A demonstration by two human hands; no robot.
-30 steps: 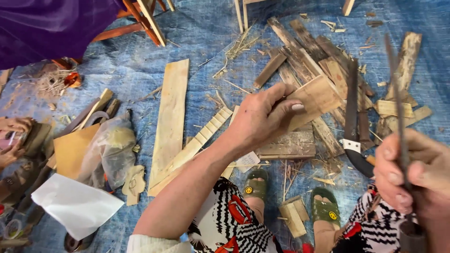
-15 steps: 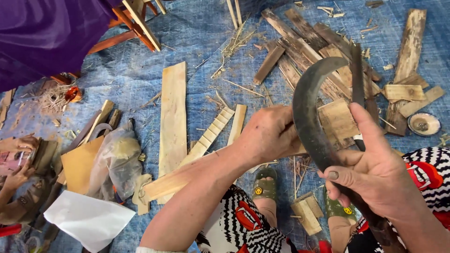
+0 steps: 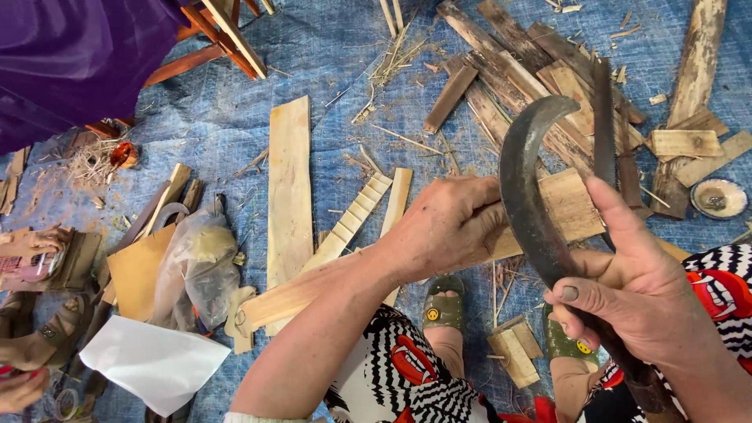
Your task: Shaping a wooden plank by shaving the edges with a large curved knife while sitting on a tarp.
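Sickle — dark curved blade, right hand

A dark grey-black curved blade sits in the right grip; pale tan wood piece in the left grip. Beneath them: blue tarp, olive green sandals, black-and-white zigzag trousers with red patches.

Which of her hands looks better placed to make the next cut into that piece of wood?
Probably the right hand: it grips the curved blade raised beside the wood piece. The left hand is closed on that piece, steadying it.
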